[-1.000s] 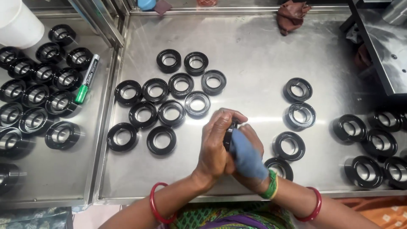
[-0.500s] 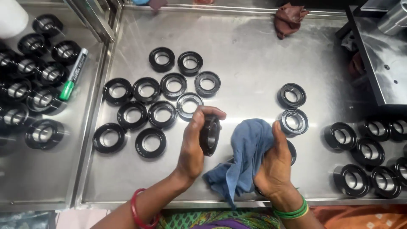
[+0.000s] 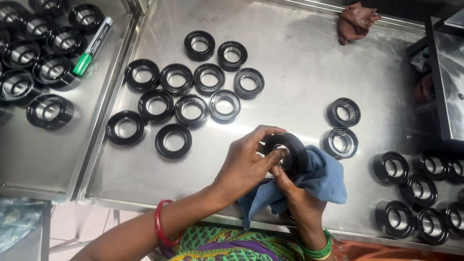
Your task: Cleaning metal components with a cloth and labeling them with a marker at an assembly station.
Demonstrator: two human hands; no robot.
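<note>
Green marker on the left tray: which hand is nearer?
Left. The left hand is right of and below the green marker, holding the black ring; the right hand sits farther right, under the blue cloth.

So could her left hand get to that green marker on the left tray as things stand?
Probably not right away: the left hand holds the black ring, and the green marker lies beyond the tray rim.

The ring (image 3: 288,151) in my left grip (image 3: 246,164) looks like glossy black plastic, smooth and reflective. The blue cloth (image 3: 319,179) under my right grip (image 3: 299,203) is soft, matt woven fabric. The table (image 3: 299,82) is brushed, faintly scuffed steel.
</note>
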